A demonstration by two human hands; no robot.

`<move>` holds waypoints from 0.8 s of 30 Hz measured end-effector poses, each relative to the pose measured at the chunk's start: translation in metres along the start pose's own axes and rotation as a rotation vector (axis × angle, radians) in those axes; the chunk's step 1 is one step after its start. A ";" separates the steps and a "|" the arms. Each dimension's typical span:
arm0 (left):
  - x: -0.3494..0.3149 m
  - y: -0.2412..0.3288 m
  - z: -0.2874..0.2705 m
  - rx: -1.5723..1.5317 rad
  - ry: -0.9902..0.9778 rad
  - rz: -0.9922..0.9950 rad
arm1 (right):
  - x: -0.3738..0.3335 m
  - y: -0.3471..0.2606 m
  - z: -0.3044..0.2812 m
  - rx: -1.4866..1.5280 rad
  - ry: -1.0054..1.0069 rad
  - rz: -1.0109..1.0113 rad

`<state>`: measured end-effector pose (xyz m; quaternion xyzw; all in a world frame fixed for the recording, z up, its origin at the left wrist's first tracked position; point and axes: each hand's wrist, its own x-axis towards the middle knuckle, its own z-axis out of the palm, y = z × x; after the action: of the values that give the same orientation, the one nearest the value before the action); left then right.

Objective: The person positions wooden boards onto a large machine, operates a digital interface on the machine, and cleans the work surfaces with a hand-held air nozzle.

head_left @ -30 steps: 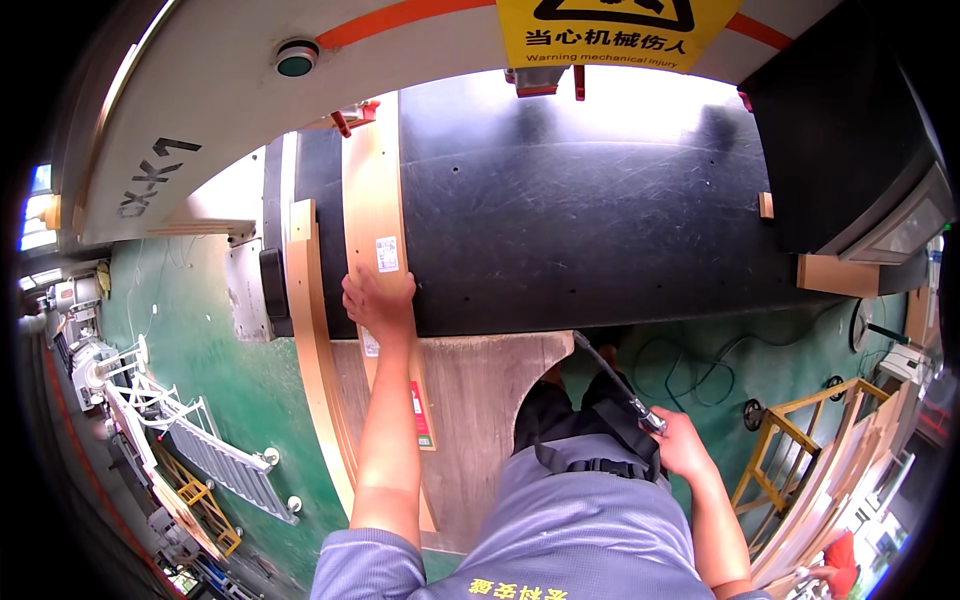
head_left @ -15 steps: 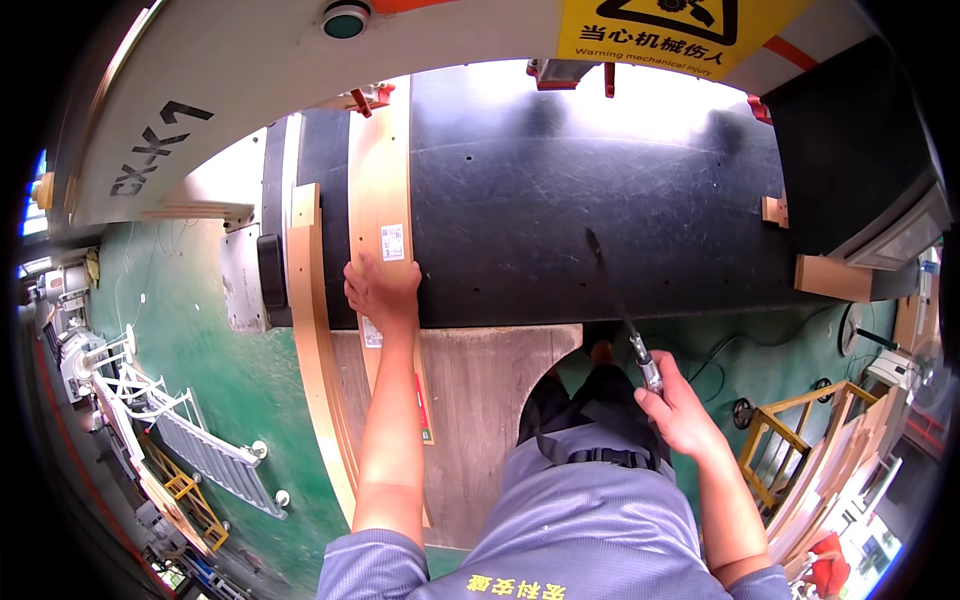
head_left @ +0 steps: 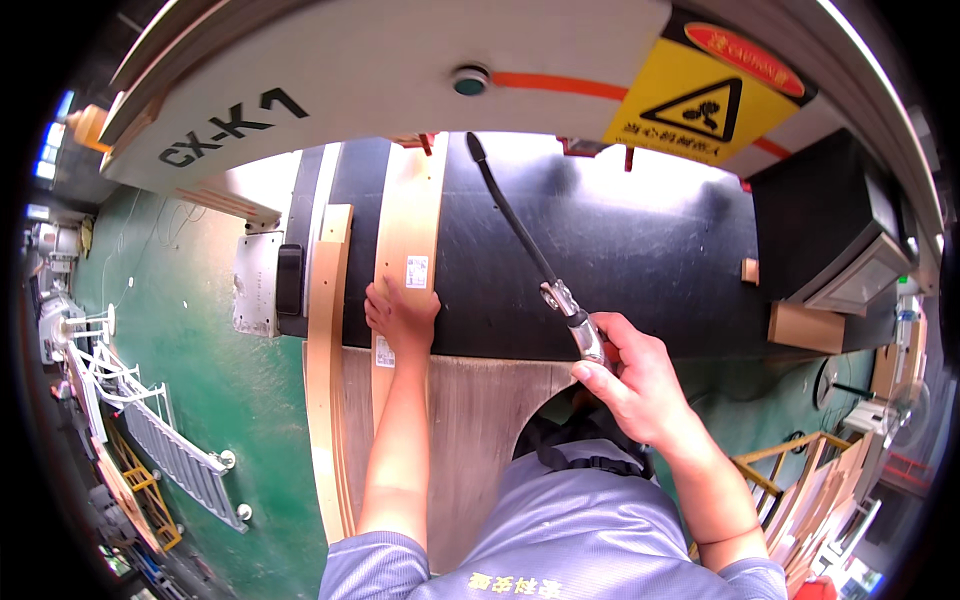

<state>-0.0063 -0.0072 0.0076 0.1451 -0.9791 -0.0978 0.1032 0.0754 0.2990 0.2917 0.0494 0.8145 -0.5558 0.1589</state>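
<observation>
My left hand (head_left: 403,318) is wrapped over a long light wooden board (head_left: 408,225) that lies lengthwise away from me on a black tabletop (head_left: 600,250). A white label (head_left: 417,271) sits on the board just beyond my fingers. In my right hand (head_left: 635,385) is an air blow gun (head_left: 520,235) with a metal body and a long thin black nozzle. The nozzle reaches up and left over the tabletop, its tip near the board's far part. My right fingers are closed around the gun's grip.
Several narrow wooden strips (head_left: 328,300) lie left of the board. A grey-brown panel (head_left: 470,430) extends toward me below the black top. A white machine beam (head_left: 380,90) with a green button (head_left: 471,80) spans overhead. A black box-shaped unit (head_left: 820,220) stands right; a yellow cart (head_left: 770,465) holds boards.
My right hand has risen forward and left, bringing the blow gun from beside my body to above the tabletop. My left hand stays on the board. The view has shifted.
</observation>
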 end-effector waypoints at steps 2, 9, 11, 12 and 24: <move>0.002 -0.001 -0.004 -0.026 -0.004 -0.007 | 0.006 -0.019 0.004 -0.024 0.027 -0.012; 0.002 -0.001 -0.009 -0.067 0.014 -0.040 | 0.022 -0.039 0.017 -0.053 0.126 -0.067; 0.006 -0.002 -0.008 -0.101 -0.016 -0.047 | 0.023 -0.043 0.022 -0.069 0.157 -0.061; 0.006 -0.002 -0.009 -0.103 -0.022 -0.049 | 0.022 -0.042 0.026 -0.076 0.172 -0.053; 0.001 -0.005 -0.010 -0.104 0.017 -0.060 | 0.018 -0.019 0.036 0.018 0.211 -0.040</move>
<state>-0.0040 -0.0136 0.0163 0.1699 -0.9670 -0.1502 0.1159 0.0606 0.2572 0.2914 0.0929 0.8224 -0.5579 0.0607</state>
